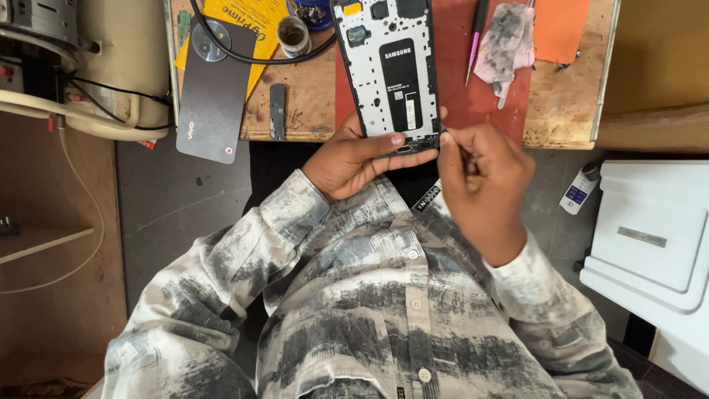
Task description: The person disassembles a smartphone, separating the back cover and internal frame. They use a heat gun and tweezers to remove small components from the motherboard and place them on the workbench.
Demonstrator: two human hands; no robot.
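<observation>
Scarred wooden worktop (310,111) carries your opened phone (390,70) on a red mat. Your left hand (354,159) grips its bottom edge, thumb pressed flat; your right hand (480,181) pinches a thin tool at the bottom corner. A slip could gouge the exposed board. One small open pot (294,35) sits nearby, contents unclear.

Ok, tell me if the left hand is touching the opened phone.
Touching. The head view shows the left hand gripping the opened phone at its lower end, thumb lying across the bottom edge.
</observation>
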